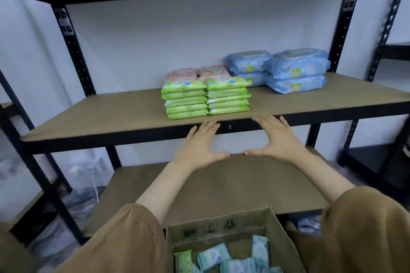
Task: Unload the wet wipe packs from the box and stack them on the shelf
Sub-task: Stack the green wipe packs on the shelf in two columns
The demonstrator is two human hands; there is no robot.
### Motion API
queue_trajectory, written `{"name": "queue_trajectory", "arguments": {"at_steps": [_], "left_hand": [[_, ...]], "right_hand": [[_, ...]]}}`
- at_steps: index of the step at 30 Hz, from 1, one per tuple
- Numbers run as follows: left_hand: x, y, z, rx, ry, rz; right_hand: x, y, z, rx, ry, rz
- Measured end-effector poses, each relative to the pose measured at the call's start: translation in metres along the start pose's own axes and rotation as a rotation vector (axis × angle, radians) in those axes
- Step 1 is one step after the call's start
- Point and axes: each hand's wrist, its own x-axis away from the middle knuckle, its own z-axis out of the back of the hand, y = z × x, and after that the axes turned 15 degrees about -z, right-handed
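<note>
While the left hand [200, 146] and right hand [277, 139] hover with fingers spread flat and hold nothing, just in front of the shelf [111, 117] edge, unloading is judged partly complete: green packs [206, 99], pink packs [197, 74] and blue packs [277, 68] stand stacked on the shelf; loose packs [221, 259] lie in the box [221, 224] below the shelf front.

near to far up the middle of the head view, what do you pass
cardboard box, loose packs inside → left hand and right hand, side by side → two green wipe pack stacks at the shelf front → pink wipe packs behind them → white wall
</note>
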Motion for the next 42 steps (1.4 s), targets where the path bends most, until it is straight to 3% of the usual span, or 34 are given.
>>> {"name": "queue_trajectory", "arguments": {"at_steps": [18,30,36,42], "left_hand": [[0.093,-0.032,-0.160,0.132,-0.421,0.236],[0.150,-0.071,-0.271,0.287,-0.730,0.486],[0.174,-0.086,-0.325,0.367,-0.763,0.651],[0.203,-0.106,-0.365,0.362,-0.783,0.834]], "right_hand": [[0.081,0.042,-0.178,0.096,-0.441,-0.168],[0.108,0.058,-0.306,0.123,-0.807,-0.229],[0.142,0.068,-0.381,0.227,-1.039,-0.138],[0.165,0.056,-0.434,0.093,-1.151,-0.140]]}}
